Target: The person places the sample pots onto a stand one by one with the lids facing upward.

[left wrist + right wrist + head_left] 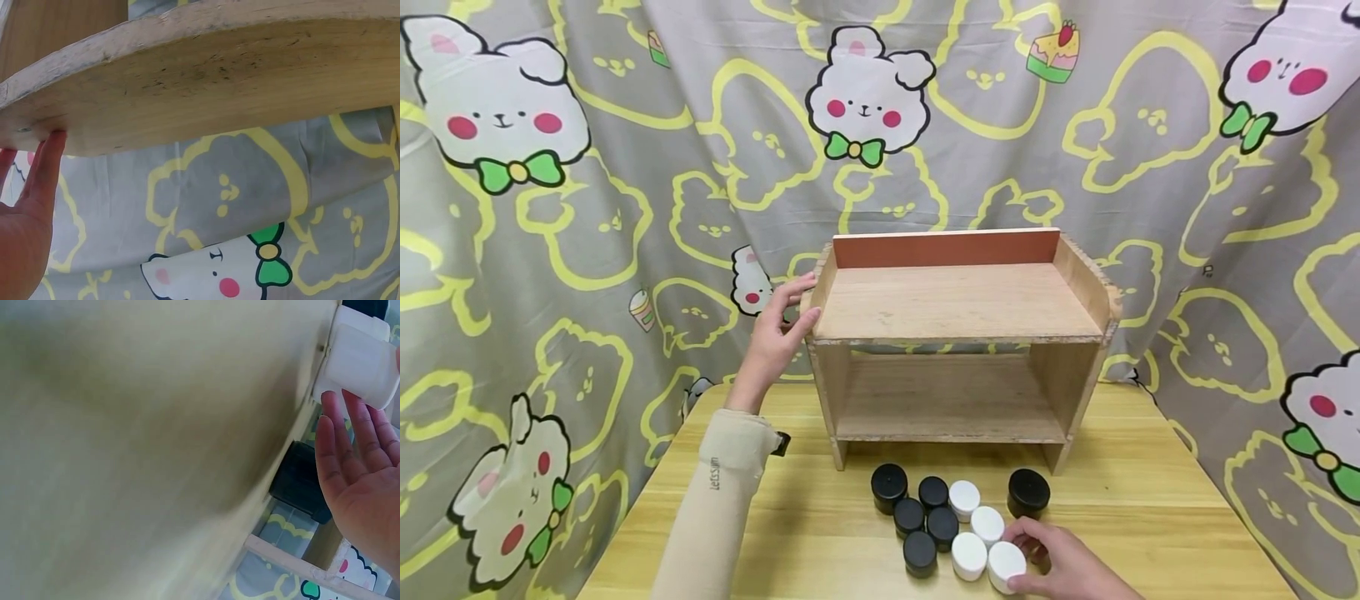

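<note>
A patterned curtain (pixel 685 208) backs a wooden tabletop (pixel 1165 500), on which stands a two-tier wooden shelf unit (pixel 955 304), its long axis running left to right and its lower bay open toward the person. The left grip (pixel 772 342) rests against the unit's left side panel (pixel 219 94), fingers spread and fairly straight, the fingertips touching its outer face. The right grip (pixel 1067 562), much the nearer to the jars, pinches a white jar (pixel 1006 560) between thumb and fingers; whether its base has left the tabletop cannot be told. This jar lies immediately left of the right palm, at the near right corner of a cluster, its axis roughly upright. The shelf unit stands beyond it, farther from the person. Three other white jars (pixel 969 554) crowd its left and far sides, and five black jars (pixel 920 552) continue the cluster leftward. A large black jar (pixel 1028 492) stands apart, just beyond the right grip. Room for sideways movement therefore lies chiefly to the right, toward the tabletop's right edge.
</note>
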{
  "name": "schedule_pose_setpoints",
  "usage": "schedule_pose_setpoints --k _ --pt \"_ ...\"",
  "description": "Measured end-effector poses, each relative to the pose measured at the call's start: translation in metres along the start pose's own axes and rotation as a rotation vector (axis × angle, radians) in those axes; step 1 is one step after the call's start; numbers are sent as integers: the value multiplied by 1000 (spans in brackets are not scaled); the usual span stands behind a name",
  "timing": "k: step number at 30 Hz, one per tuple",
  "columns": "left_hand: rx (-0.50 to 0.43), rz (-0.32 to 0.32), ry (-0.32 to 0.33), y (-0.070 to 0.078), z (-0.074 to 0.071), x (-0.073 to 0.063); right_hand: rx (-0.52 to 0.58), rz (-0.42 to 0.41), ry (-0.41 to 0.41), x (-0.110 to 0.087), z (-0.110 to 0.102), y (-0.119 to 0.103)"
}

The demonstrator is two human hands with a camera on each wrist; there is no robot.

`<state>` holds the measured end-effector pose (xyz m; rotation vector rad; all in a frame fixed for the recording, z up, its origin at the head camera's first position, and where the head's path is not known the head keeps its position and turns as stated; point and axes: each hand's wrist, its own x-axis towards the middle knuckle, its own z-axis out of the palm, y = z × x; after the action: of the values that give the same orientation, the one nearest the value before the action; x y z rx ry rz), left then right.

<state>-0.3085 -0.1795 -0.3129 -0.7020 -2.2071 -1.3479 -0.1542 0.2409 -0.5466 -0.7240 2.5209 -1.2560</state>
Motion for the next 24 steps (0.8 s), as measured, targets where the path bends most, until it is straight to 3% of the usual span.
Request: schedule_pose_setpoints --k 4,8,13,18,24 --pt "9 0 5 -21 0 4 -14 -7 14 0 -4 -4" --pt "12 20 0 -30 1 5 2 -11 15 -1 -8 -8" --pt "16 37 -3 -33 1 5 23 1 20 -2 -11 -11" --pt "23 37 -5 -32 0 4 -45 -71 100 -3 -13 -17" --pt "31 32 -7 -32 1 4 -50 -50 144 -4 -18 -26"
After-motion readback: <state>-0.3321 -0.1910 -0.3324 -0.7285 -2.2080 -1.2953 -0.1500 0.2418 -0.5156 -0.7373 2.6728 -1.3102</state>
